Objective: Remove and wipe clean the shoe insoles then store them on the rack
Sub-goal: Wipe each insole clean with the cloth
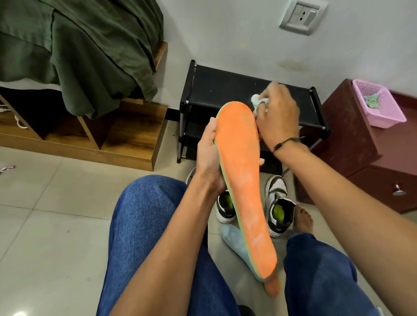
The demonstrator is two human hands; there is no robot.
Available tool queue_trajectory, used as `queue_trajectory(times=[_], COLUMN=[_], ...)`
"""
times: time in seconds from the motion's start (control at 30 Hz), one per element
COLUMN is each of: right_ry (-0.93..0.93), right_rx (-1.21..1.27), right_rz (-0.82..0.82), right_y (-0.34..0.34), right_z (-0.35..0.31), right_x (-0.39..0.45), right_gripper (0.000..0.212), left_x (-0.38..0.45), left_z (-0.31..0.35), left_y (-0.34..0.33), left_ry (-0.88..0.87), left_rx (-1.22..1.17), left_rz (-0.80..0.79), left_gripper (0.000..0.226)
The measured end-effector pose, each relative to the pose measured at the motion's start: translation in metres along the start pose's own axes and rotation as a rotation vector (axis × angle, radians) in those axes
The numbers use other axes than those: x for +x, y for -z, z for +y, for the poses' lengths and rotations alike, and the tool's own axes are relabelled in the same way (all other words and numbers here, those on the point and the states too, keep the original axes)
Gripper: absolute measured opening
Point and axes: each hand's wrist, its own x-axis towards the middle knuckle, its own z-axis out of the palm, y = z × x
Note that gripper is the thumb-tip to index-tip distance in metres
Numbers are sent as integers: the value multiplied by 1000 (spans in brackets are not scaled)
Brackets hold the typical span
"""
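Note:
My left hand [208,155] grips an orange insole [243,180] by its left edge and holds it up lengthwise, orange face toward me. My right hand [277,118] is closed on a small pale cloth [257,101] just right of the insole's far tip. A second insole [235,241] lies on the floor under it, pale blue side up, with an orange end showing near my knee. Two white and black shoes [278,202] stand on the tiles with yellow-green insides exposed. The black shoe rack [224,87] stands against the wall behind my hands.
A bed with a green cover [71,44] and a wooden base [127,138] stands on the left. A maroon cabinet [364,142] on the right carries a pink basket [377,105]. My knees in blue jeans [145,224] and a bare foot [303,219] are below.

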Motion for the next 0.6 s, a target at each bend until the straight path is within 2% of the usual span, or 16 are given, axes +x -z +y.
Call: queue_trajectory(times=[0.13, 0.33, 0.4, 0.6], right_ry=[235, 667, 721, 687], right_rx=[59, 25, 13, 50], right_rz=[111, 14, -50, -143], right_y=[14, 11, 5, 5], right_z=[5, -9, -9, -1], right_x=[-5, -6, -6, -6], right_gripper=[19, 10, 12, 16], left_x=[3, 2, 1, -2], left_z=[2, 0, 1, -2], left_y=[3, -1, -1, -4], left_ry=[7, -18, -18, -19], left_rx=[12, 50, 34, 43], left_rz=[-22, 15, -6, 27], left_gripper=[71, 57, 56, 51])
